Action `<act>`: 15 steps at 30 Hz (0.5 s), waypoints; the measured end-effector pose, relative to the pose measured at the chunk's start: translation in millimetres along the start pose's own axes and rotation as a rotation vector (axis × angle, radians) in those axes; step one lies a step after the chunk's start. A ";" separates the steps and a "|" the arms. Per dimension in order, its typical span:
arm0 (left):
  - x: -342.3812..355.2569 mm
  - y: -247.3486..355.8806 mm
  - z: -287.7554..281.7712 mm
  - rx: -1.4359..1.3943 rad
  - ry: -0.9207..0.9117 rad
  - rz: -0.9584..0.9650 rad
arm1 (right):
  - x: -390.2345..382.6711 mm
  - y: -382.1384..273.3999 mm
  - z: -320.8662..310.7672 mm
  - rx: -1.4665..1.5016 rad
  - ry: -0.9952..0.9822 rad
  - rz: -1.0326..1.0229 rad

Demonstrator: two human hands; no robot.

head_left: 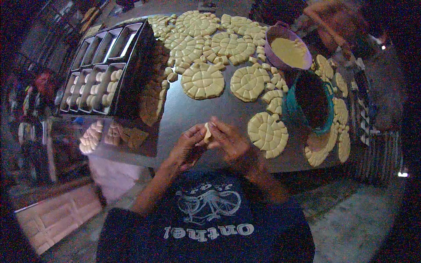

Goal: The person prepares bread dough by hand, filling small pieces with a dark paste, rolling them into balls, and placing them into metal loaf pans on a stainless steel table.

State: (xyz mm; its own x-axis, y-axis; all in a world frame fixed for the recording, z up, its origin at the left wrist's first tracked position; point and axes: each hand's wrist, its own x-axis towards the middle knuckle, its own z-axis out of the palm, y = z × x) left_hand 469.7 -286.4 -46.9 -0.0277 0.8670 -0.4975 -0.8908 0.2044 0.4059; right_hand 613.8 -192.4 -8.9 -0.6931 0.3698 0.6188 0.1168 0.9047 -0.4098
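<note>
Between the fingers of both my hands is a small pale piece of dough, held just above the near part of the metal table. My left hand pinches it from the left, fingers curled. On its other side my right hand closes around it, partly blurred, so its grip is only partly visible. Ahead of my hands lie dough rounds cut into wedges, the closest being one round and another. To the right of my right hand sits a further cut round.
A dark rack of loaf tins stands at the left, its near tins filled with dough balls. At the right are a purple tub of yellowish mixture and a teal bucket with a dark inside. Another person's arm reaches in at far right.
</note>
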 end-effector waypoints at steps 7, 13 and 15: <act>-12.2 7.6 4.5 0.136 0.033 0.129 | -6.5 -20.5 6.5 -0.160 -0.028 0.100; -20.4 29.2 11.2 0.466 -0.117 0.301 | 11.1 -25.3 3.0 0.449 0.008 0.799; -19.9 33.0 12.0 0.511 -0.154 0.290 | 5.8 -13.3 5.0 0.730 0.028 0.966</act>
State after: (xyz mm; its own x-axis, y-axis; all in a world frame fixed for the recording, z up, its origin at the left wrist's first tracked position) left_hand 446.3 -291.4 -14.5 -0.1364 0.9681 -0.2104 -0.5256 0.1093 0.8437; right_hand 604.7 -203.4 -3.2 -0.5251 0.8394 -0.1402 0.1424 -0.0758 -0.9869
